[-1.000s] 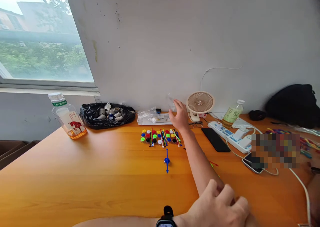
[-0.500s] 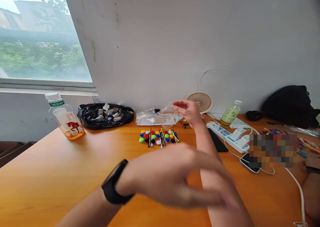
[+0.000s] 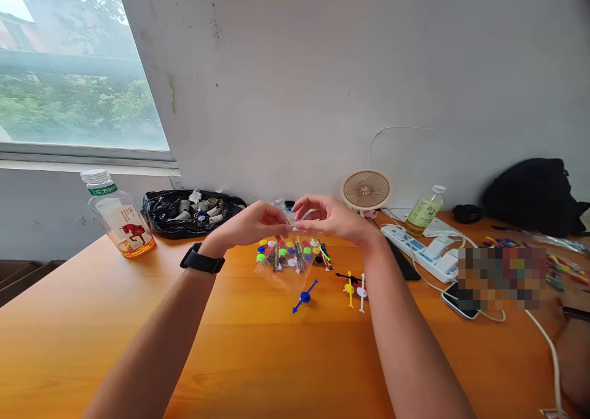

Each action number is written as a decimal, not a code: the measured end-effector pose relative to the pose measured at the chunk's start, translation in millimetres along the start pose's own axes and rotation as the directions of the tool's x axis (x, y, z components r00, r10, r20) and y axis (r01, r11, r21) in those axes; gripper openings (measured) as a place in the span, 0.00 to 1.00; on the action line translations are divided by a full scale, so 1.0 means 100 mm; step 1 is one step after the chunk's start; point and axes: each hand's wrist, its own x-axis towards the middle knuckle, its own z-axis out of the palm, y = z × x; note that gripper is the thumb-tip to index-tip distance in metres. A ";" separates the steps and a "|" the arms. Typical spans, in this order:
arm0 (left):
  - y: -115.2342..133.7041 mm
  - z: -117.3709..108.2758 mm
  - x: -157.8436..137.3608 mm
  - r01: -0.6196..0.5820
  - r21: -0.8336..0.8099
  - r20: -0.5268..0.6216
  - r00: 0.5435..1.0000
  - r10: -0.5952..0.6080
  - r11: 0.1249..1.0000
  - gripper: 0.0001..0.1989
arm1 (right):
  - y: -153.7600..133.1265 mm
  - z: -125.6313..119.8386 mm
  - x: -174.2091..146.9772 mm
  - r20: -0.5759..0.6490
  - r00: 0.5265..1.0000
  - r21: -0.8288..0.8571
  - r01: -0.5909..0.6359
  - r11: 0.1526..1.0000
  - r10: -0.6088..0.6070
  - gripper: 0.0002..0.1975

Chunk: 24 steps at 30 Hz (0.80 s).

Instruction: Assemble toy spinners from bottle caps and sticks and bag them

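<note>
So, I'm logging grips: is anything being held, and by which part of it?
A clear plastic bag, pinched at its upper edge by the left hand and right hand.

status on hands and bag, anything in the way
Left hand and right hand close together, pinching clear plastic bag. Bag hangs before colored discs, which show through. Nothing seen blocking either hand; blue spinner lies apart on table.

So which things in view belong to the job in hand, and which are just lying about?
Likely in the job:
clear plastic bag, pinched by left hand and right hand
coloured discs, seen partly through it
blue arrow, yellow arrow and white arrow

Apparently just lying about:
amber drink bottle
black plastic bag
fan
green-labelled bottle
power strip
</note>
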 end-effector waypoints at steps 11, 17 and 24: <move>-0.12 -0.21 -0.09 0.050 -0.081 -0.277 0.958 -0.070 0.995 0.23 | 0.09 -0.12 0.02 -0.192 0.981 0.057 0.021 0.998 -0.010 0.18; -0.12 -0.22 -0.09 0.036 -0.122 -0.213 0.975 -0.062 0.992 0.20 | 0.06 -0.13 -0.01 -0.251 0.968 0.010 0.025 1.000 -0.021 0.14; -0.05 -0.14 -0.05 0.024 -0.029 -0.102 0.994 -0.027 0.999 0.16 | 0.05 -0.06 0.00 -0.067 0.997 -0.086 0.021 0.996 -0.026 0.17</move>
